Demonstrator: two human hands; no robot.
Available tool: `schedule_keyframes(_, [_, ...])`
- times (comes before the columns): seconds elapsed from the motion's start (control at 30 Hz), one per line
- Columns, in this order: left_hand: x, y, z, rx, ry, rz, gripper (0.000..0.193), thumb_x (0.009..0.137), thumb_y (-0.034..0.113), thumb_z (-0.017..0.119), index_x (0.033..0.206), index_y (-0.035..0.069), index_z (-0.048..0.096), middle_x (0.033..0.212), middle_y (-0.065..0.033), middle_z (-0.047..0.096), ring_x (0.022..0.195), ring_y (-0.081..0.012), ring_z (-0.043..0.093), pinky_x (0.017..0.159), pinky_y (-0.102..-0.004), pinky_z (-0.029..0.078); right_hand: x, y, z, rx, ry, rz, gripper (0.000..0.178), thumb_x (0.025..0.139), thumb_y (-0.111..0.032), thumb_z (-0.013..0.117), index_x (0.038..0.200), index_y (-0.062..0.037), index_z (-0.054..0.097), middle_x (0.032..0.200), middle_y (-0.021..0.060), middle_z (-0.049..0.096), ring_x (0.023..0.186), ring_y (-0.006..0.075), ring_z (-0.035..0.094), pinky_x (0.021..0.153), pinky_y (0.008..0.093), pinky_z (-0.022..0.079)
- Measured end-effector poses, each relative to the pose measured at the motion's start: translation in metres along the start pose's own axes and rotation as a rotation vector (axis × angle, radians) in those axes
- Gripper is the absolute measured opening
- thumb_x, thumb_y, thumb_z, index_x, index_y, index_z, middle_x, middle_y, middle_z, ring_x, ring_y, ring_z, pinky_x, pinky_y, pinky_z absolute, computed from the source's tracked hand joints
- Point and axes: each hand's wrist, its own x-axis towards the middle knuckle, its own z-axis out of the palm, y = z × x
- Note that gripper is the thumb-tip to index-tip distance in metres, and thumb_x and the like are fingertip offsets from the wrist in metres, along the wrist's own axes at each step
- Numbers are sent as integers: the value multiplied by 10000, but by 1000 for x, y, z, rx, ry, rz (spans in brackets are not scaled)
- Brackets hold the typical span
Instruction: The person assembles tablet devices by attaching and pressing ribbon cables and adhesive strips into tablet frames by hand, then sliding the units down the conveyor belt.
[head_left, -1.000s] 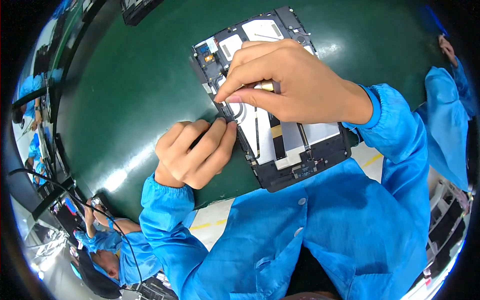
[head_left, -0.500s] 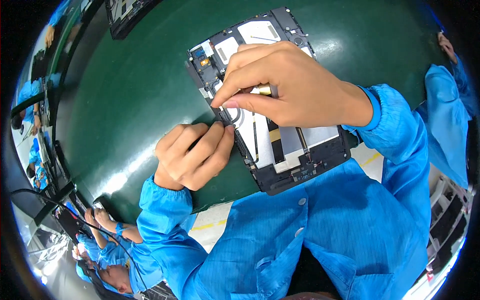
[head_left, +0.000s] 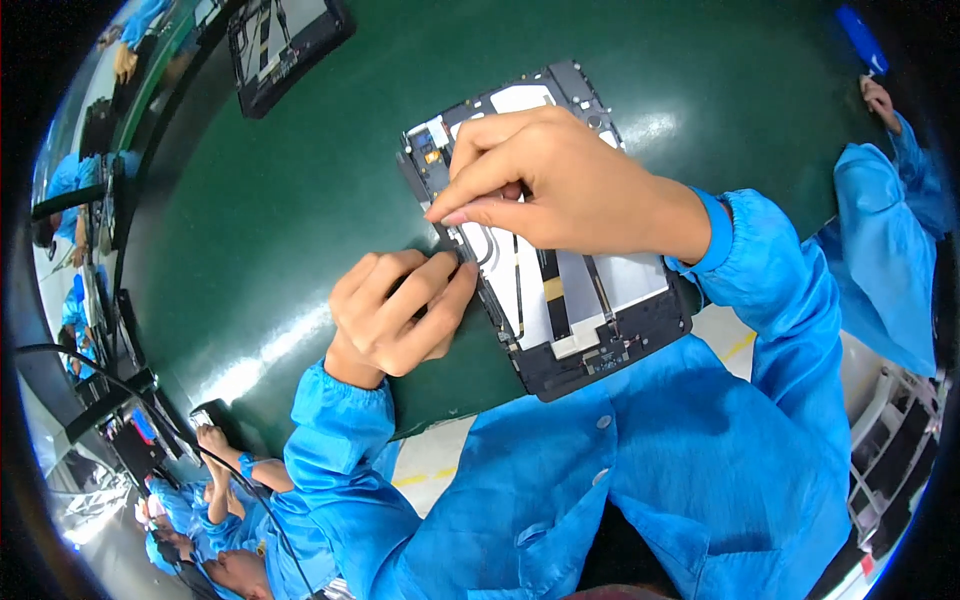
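An opened tablet [head_left: 630,280], its black frame, white panels, thin cables and dark ribbon exposed, lies tilted on the green table. My right hand [head_left: 570,185] reaches across it from the right. Its thumb and forefinger are pinched together at the tablet's left edge; whatever they hold is too small or hidden to tell. My left hand [head_left: 395,315] rests beside that same edge, a little nearer to me. Its fingers are curled, with thumb and forefinger tips against the frame. The middle of the tablet is partly covered by my right hand.
Another opened tablet-like device [head_left: 285,50] lies at the far left on the green table [head_left: 250,200]. Co-workers in blue sit along the left, one with hands [head_left: 215,445] near the table edge. At the right, a person's hand [head_left: 878,100] is near a blue object [head_left: 862,40].
The whole view has shifted, so both devices sit lower in the picture. My two hands stay at the tablet's left edge. A gold-coloured piece seen under my right hand is now hidden.
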Motion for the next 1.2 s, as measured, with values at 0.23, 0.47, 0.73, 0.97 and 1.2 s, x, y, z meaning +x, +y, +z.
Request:
schedule_keyframes(0.23, [8,-3,4,50,15,-18,309,699,80,771,1004,87,814,957,-40,744,745,-183,661,593,-306,519,3,3,-4,-17,19,-25,135,900,-140,802,994,-62,859,910,116,758,850,312,735,766,421,558])
schedule_keyframes(0.47, [6,-9,3,100,14,-52,340,684,66,778,1019,107,823,971,-43,748,760,-200,670,607,-308,527,16,-1,-12,127,-4,108,179,881,-132,783,1002,-13,841,919,160,811,794,262,770,730,380,585])
schedule_keyframes(0.73, [19,-10,8,207,-19,-65,381,664,42,756,1035,94,824,987,-49,761,783,-222,684,623,-317,532,23,12,-17,143,11,110,192,879,-111,767,1007,18,829,918,191,811,827,285,793,775,384,609])
schedule_keyframes(0.97, [7,-3,3,157,2,-68,413,640,42,739,1037,96,840,984,-51,774,767,-222,687,640,-330,567,24,23,0,133,91,-8,100,895,-68,792,958,9,798,929,156,790,874,287,776,773,398,598])
schedule_keyframes(1.2, [5,2,-7,121,-66,-46,433,653,43,750,1077,83,828,1016,-74,776,774,-238,702,647,-349,588,23,22,2,148,99,-37,92,887,-46,766,946,21,786,919,167,778,882,312,776,811,419,607])
